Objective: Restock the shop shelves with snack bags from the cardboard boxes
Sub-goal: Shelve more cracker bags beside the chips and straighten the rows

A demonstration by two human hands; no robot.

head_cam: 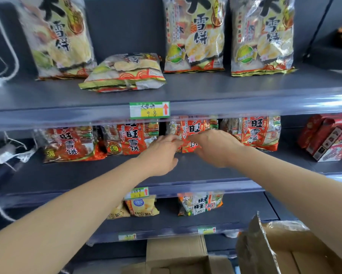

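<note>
Nearest, at the bottom right, an open cardboard box (296,252) stands below the shelves, with a second box (176,248) to its left. Farther in, both arms reach to the middle shelf (107,175). There the right hand (215,149) grips the lower right edge of an upright red snack bag (193,129), while the left hand (160,153) touches its lower left corner with fairly straight fingers. More red bags (132,139) stand on either side. On the shelf above, one pale bag (126,72) lies flat.

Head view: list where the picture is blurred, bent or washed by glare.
Head view: wide-angle warp bows the shelf edge; motion blur smears the leftmost big bag; glare streaks the right big bag; the red snack bag gripped by the right hand is soft.
</note>
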